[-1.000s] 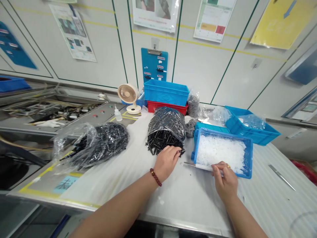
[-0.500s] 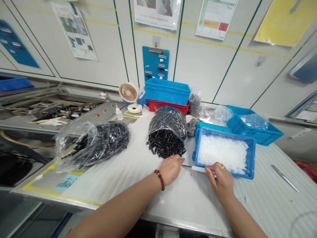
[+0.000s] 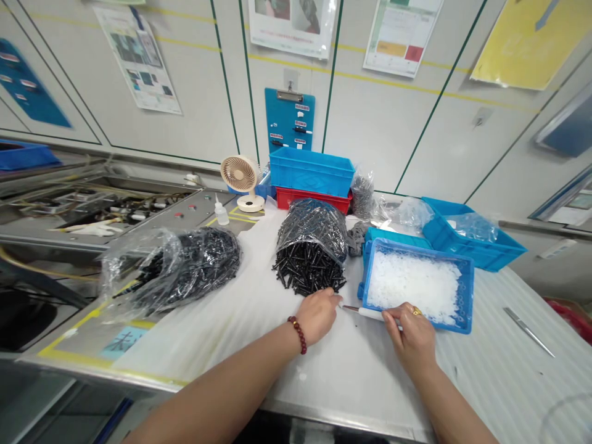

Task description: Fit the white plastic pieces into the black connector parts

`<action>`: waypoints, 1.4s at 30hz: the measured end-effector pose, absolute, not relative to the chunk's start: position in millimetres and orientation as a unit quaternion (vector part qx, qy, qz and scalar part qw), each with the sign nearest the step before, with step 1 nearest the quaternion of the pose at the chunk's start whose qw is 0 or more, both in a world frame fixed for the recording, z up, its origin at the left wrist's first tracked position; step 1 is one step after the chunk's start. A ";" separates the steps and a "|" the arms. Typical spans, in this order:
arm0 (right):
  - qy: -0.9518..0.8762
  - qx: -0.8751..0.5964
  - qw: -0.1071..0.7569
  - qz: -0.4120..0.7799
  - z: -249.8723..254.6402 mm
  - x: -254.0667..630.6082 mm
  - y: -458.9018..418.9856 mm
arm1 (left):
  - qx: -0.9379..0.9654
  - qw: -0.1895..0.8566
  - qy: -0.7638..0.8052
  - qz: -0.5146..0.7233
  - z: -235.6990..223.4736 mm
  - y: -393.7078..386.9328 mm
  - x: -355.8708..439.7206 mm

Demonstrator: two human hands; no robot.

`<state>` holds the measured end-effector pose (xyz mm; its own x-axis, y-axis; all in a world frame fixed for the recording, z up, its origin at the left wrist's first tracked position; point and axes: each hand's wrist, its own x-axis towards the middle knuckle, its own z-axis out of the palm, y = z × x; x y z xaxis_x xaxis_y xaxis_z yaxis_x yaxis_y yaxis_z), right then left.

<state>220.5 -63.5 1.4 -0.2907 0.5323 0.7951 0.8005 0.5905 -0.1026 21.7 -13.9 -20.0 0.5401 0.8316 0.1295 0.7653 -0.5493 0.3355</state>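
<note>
White sheeting (image 3: pixel 208 336) covers the bench in front of you, with smooth, pale wall panels (image 3: pixel 370 123) ruled in green and yellow rising behind it. At the back of the bench, a ribbed blue plastic crate (image 3: pixel 311 172) sits stacked on a red one (image 3: pixel 314 200), and a second blue crate (image 3: pixel 472 246) stands tilted to the right, with crumpled clear film inside. Two glossy, bulging clear plastic bags hold masses of short black rods: one (image 3: pixel 203 262) lies on its side at the left, and the other (image 3: pixel 312 225) sits at the centre, its mouth spilling a loose heap of black rods (image 3: pixel 309 270) onto the sheeting. Just right of that heap is a shallow blue tray (image 3: pixel 416 248), packed with chunky, translucent white pieces (image 3: pixel 414 287). Your left hand (image 3: pixel 317 317) rests palm-down on the sheeting at the front edge of the heap, its fingers (image 3: pixel 330 298) close together and gently curled; you cannot tell whether they pinch anything. Your right hand (image 3: pixel 411 336) sits at the tray's near edge, with its fingers (image 3: pixel 393 314) drawn narrow around a slim white-handled tool (image 3: pixel 370 314). The tool's thin metal tip points left, just beside your left fingertips. A red beaded bracelet (image 3: pixel 298 335) circles your left wrist, and a gold ring (image 3: pixel 417 311) shows on your right hand.
</note>
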 end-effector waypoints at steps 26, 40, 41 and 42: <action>-0.766 -0.458 0.434 -0.122 -0.7 224.6 -63.4 | 0.843 0.218 0.456 0.181 -15.0 -13.9 20.4; -0.766 -0.482 0.407 -0.122 -3.2 224.0 -62.2 | 0.863 0.207 0.424 0.183 -19.9 -12.3 19.5; -0.768 -0.481 0.406 -0.118 -3.2 223.5 -62.2 | 0.864 0.207 0.421 0.183 -20.1 -12.2 19.4; -0.770 -0.480 0.404 -0.115 -3.1 223.1 -62.1 | 0.865 0.207 0.418 0.183 -20.2 -12.1 19.3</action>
